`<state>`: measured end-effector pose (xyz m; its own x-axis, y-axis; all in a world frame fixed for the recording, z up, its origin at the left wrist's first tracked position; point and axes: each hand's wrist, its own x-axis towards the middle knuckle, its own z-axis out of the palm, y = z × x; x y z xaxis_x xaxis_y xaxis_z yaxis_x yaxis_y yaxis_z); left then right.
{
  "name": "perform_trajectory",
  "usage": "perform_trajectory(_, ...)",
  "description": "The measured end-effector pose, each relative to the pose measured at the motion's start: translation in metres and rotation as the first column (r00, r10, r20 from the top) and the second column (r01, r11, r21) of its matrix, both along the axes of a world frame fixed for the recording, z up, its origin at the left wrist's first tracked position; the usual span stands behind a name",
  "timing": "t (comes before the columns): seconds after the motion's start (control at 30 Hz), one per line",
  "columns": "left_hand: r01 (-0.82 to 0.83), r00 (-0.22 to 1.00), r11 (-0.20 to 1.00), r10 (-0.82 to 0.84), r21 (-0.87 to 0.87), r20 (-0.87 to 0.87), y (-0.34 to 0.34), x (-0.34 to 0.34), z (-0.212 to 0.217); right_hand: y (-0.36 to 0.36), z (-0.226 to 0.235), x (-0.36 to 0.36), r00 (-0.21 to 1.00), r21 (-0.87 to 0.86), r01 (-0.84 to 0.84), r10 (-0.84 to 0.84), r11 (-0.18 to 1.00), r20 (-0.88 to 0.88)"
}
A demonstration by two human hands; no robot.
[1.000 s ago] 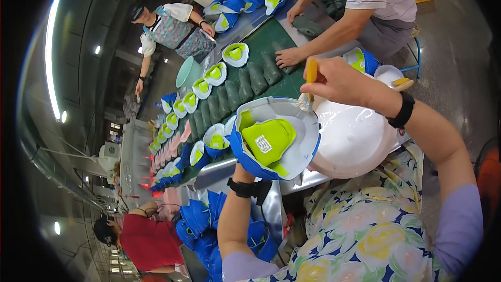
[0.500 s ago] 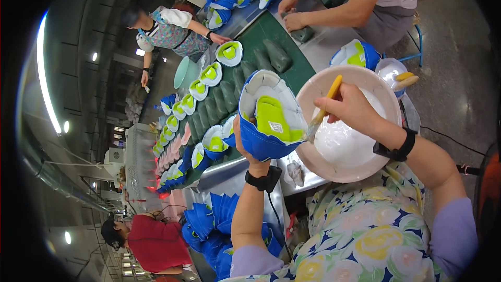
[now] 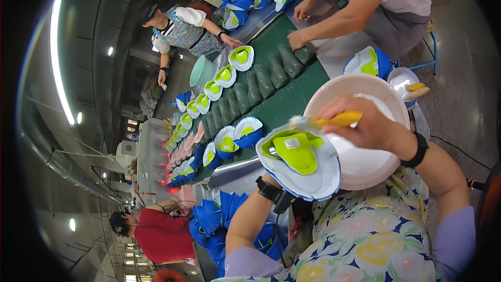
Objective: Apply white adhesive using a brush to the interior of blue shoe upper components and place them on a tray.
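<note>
My left hand (image 3: 270,178) holds up a blue shoe upper (image 3: 319,177), with its white lining and lime-green tongue facing me. Most of that hand's fingers are hidden behind the upper. In my right hand (image 3: 373,125) is a brush with a yellow handle (image 3: 345,118). Its bristles, somewhat blurred, are at the far edge of the upper, seemingly touching it. Under my right hand stands a wide pale pink basin (image 3: 334,87) holding white liquid.
A green conveyor belt (image 3: 292,93) carries dark shoe lasts (image 3: 277,73) and rows of uppers (image 3: 226,75). More blue uppers (image 3: 209,214) lie piled at left. A white pot (image 3: 401,79) with brushes stands beyond the basin. Co-workers' hands (image 3: 297,40) reach over the belt.
The upper has been tilted, bringing its lining up toward me. My right hand with the brush has moved left from over the basin to the upper's far edge. The view has shifted slightly.
</note>
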<state>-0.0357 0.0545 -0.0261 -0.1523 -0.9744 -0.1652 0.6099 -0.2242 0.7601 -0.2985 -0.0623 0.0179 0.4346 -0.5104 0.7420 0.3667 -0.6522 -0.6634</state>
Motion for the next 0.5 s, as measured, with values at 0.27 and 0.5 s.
perform_trajectory(0.27, -0.106, 0.994, 0.991, 0.105, 0.079, 0.012, 0.005, -0.022, -0.019, -0.016, 0.009, 0.03, 0.993, -0.207, -0.018, -0.007, 0.978, -0.122)
perform_trajectory(0.5, -0.208, 0.968, 0.976, 0.195, 0.067, 0.16, -0.003, -0.013, -0.002, -0.037, -0.004, 0.006, 0.938, 0.053, 0.05, -0.028, 0.997, -0.345)
